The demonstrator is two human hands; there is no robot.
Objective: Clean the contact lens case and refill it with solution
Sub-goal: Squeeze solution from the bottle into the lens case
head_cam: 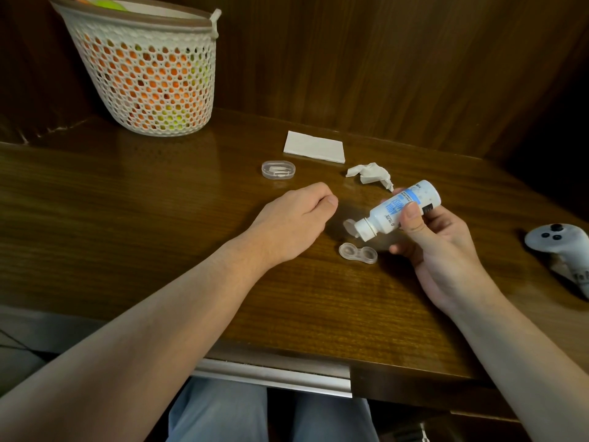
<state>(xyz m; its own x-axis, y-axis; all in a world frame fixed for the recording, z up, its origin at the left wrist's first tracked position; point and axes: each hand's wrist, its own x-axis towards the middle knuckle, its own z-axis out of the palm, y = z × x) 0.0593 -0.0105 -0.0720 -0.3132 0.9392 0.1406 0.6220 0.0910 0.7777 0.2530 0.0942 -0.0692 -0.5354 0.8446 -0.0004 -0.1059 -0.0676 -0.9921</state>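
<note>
Patience helps us now: our right hand [430, 237] grips the solution bottle [402, 209], tipped with its cap flipped open, nozzle just above the clear lens case [358, 252]; we squeeze gently, one well at a time. At ten o'clock our left hand [294, 218] rests, fingers loosely curled, holding nothing.

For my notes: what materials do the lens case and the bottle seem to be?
Lens case: clear, glossy plastic, probably; the wood shows through its two wells. Bottle: opaque white plastic, smooth, with a blue printed label; its flip cap stands open.
</note>
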